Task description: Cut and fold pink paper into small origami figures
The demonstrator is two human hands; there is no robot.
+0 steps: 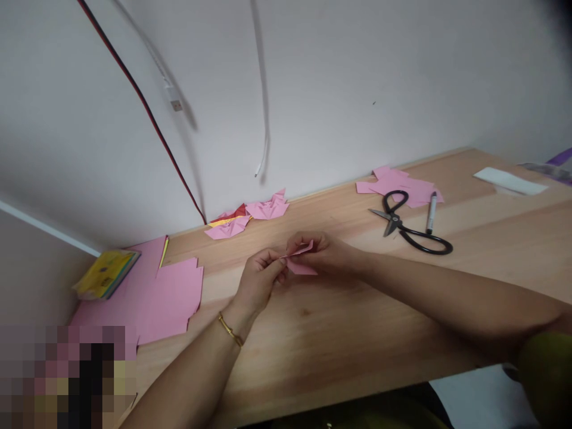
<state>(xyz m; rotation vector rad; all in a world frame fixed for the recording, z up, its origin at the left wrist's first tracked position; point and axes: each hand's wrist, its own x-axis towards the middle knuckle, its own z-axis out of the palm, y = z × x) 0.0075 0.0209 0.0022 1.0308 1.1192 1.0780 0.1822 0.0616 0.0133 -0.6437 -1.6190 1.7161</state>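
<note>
At the frame's centre, the left hand (259, 277) and right hand (325, 251) both pinch a folded piece of pink paper (301, 267) in a fingertip grip. Black-handled metal scissors (394, 221) (blades parted) lie on the pale wooden tabletop (322, 339), right of centre.

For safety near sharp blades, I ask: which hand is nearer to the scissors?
Right. The right hand is left of the scissors in the picture; the left hand is farther left, beyond the right hand.
</note>
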